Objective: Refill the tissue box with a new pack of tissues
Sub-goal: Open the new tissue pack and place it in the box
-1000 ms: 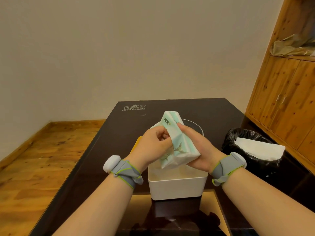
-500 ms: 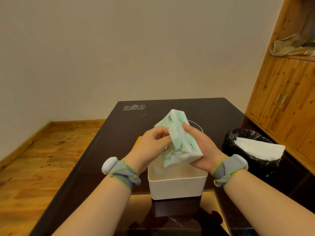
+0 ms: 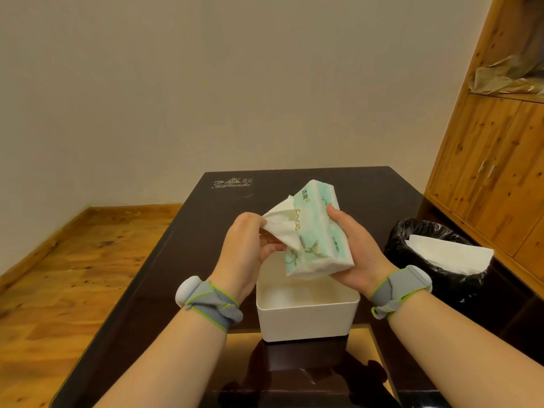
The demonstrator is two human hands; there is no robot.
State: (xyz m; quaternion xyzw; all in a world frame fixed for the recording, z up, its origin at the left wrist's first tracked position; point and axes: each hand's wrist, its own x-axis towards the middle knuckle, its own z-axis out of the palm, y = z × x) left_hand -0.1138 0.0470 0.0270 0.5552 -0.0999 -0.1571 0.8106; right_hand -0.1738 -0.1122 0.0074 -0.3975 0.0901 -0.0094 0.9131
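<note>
Pack: we hold the tissue pack (image 3: 316, 231) in the middle of the frame, tilted, just above the open white tissue box (image 3: 307, 312).
Right hand: our right hand (image 3: 354, 250) has its fingers clamped around the pack's right side.
Left hand: our left hand (image 3: 248, 247) pinches together on the white tissue (image 3: 279, 223) that comes out of the wrapper.
Advice: we judge it best to pull gently, so only the first sheet comes out.
Next: lower the pack flat into the box, opening upward.
</note>
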